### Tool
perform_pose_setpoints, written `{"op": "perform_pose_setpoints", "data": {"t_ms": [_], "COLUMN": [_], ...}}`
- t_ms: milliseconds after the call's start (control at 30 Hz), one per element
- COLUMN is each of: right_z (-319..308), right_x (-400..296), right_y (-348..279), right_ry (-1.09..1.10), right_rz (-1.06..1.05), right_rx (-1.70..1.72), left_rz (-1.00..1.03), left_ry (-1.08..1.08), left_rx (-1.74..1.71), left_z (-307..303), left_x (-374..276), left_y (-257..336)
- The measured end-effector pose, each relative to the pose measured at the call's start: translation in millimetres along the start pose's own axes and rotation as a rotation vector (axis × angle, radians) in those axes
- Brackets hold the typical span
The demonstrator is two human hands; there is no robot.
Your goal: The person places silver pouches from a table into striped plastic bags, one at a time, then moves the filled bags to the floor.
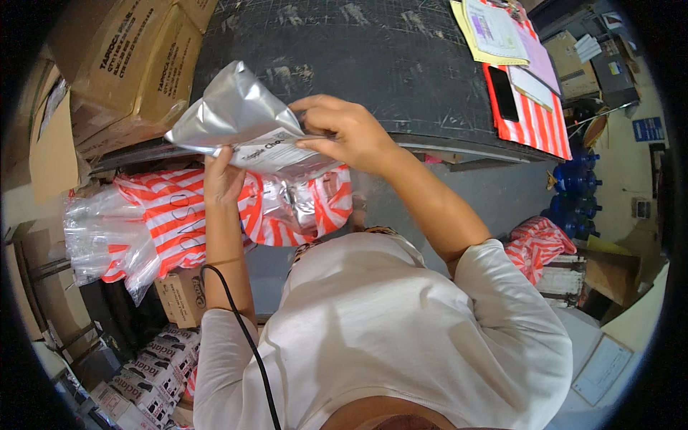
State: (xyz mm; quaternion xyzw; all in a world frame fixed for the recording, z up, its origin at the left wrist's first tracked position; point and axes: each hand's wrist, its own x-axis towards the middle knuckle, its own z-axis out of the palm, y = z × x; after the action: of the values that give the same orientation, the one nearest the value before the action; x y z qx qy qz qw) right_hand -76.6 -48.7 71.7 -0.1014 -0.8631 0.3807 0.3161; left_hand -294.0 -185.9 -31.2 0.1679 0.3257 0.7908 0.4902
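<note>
A silver foil pouch [236,110] with a white printed label is held up over the near edge of the dark table. My left hand [223,174] grips its lower left side, the thumb on the foil near the label. My right hand [344,129] is at the pouch's right end, its fingers curled around that edge and the thumb beside the label. Below the pouch, a red-and-white striped plastic bag [333,201] stands open with more silver foil packs [287,201] inside. Another striped bag [177,220] bearing handwriting lies to its left.
Cardboard cartons [134,70] are stacked on the table's left. On the right of the dark tabletop [376,70] lie papers [494,32], a striped bag [543,118] and a black phone [503,94]. Clear plastic packs [97,231] sit at left; blue water bottles [575,188] stand far right.
</note>
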Motion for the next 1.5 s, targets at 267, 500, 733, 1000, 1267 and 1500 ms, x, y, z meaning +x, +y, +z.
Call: {"op": "perform_pose_setpoints", "data": {"t_ms": [267,500,733,1000,1267,1500], "right_z": [119.5,195.6,153.6,152.1,166.3,168.4], "right_x": [-126.5,-156.5,-193.1,-141.2,-129.3,-132.1], "right_y": [59.0,123.1,110.0,76.0,110.6,105.8], "right_ry": [-0.019,0.116,0.702,0.527,0.454,0.34], "right_rz": [0.964,1.065,1.151,1.288,1.08,1.133], "right_rx": [-0.035,0.308,0.827,0.866,0.954,0.854], "left_rz": [0.139,-0.025,-0.35,-0.454,-0.726,-0.909], "left_ry": [0.234,0.146,0.089,0.076,0.248,0.354], "left_rx": [-0.021,-0.22,-0.428,-0.042,0.08,0.202], "left_z": [-105.1,-147.9,-185.8,-196.0,-176.7,-198.7], "left_x": [-70.1,-71.1,-59.3,-74.5,-54.7,-8.2], "left_y": [49.7,4.8,-97.5,-119.9,-142.6,-181.5]}}
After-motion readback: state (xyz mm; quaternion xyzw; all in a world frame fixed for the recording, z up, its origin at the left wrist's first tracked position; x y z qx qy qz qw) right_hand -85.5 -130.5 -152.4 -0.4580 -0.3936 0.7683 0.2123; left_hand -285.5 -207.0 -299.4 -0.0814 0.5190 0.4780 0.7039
